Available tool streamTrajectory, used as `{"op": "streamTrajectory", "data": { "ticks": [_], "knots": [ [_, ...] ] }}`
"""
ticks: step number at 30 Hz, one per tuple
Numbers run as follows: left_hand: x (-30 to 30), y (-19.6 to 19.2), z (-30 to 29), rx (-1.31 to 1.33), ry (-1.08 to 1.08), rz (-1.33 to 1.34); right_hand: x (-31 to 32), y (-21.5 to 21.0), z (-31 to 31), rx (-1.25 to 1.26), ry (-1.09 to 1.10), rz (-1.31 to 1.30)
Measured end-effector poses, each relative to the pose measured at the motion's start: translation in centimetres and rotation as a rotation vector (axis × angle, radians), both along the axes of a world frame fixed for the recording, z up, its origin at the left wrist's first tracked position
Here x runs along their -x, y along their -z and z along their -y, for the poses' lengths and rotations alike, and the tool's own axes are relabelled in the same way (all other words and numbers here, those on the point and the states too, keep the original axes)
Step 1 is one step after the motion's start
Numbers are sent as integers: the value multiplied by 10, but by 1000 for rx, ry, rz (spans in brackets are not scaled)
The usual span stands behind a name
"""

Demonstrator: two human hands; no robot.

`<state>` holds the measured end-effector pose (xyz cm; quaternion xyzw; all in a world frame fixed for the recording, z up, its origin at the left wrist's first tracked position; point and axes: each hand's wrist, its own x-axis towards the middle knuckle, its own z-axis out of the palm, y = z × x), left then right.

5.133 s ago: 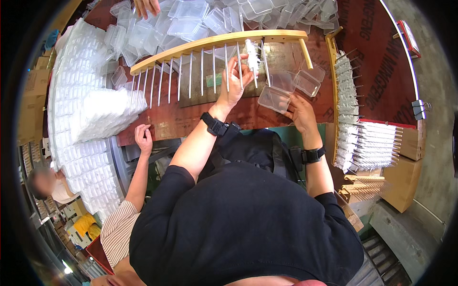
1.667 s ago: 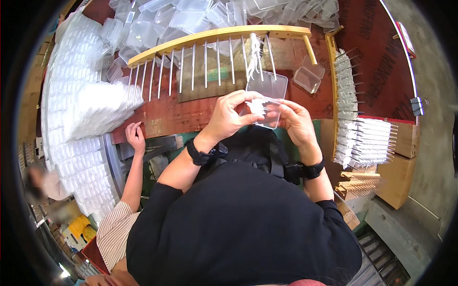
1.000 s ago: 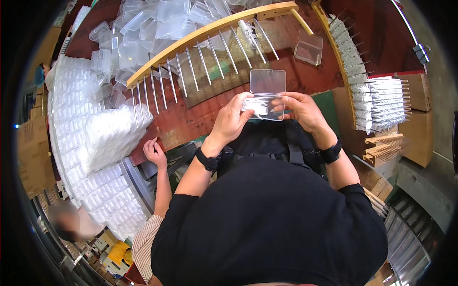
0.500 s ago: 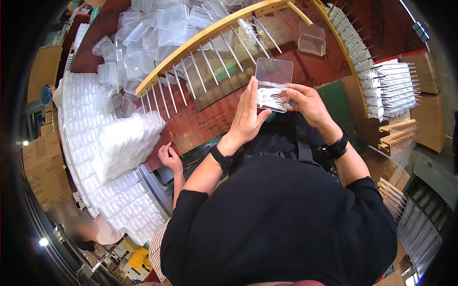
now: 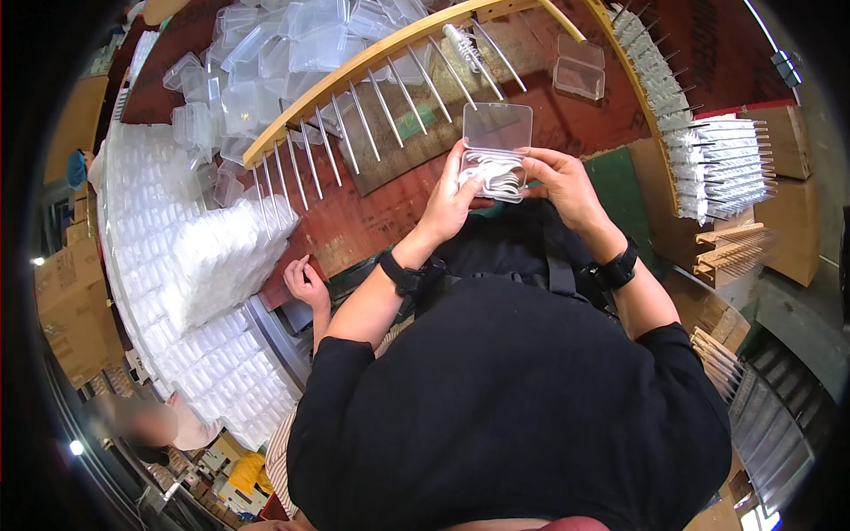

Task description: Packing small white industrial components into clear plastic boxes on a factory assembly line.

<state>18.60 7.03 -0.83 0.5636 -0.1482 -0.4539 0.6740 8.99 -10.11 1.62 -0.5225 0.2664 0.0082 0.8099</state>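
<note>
A small clear plastic box point(image 5: 498, 126) is held in front of my body with its hinged lid raised on the far side. Slim, curved white plastic pieces point(image 5: 498, 177), which look like floss picks, lie bunched inside it. My left hand point(image 5: 450, 196) grips the box's left side, its thumb reaching over the near left corner onto the white pieces. On the right side, my right hand point(image 5: 564, 188) has its thumb and fingers closed on the box's edge.
A wooden bar with metal rods point(image 5: 381, 64) stands across the red table, a few white pieces on one rod. Behind it are heaped clear boxes point(image 5: 305, 44); another open box point(image 5: 580, 69) lies farther right. Filled bags point(image 5: 226, 257) and a co-worker's hand point(image 5: 305, 281) are at left, white-loaded rods point(image 5: 726, 168) at right.
Both hands and the box have shifted slightly left in view. My left thumb has come over the box's edge onto the white pieces, which now look more spread out.
</note>
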Motion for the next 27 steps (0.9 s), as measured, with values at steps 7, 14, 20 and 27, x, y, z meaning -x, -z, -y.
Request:
{"op": "streamTrajectory", "data": {
  "ticks": [7,14,20,27],
  "knots": [
    [-2,2,-1,-164,130,638,-2,13,6,-132,24,-56],
    [-9,-2,9,14,173,495,5,13,14,-154,-13,-17],
    [-49,16,17,-21,-241,322,15,14,46,-79,130,-15],
    [-79,19,94,166,-516,670,22,16,60,-78,129,-15]
  ]
}}
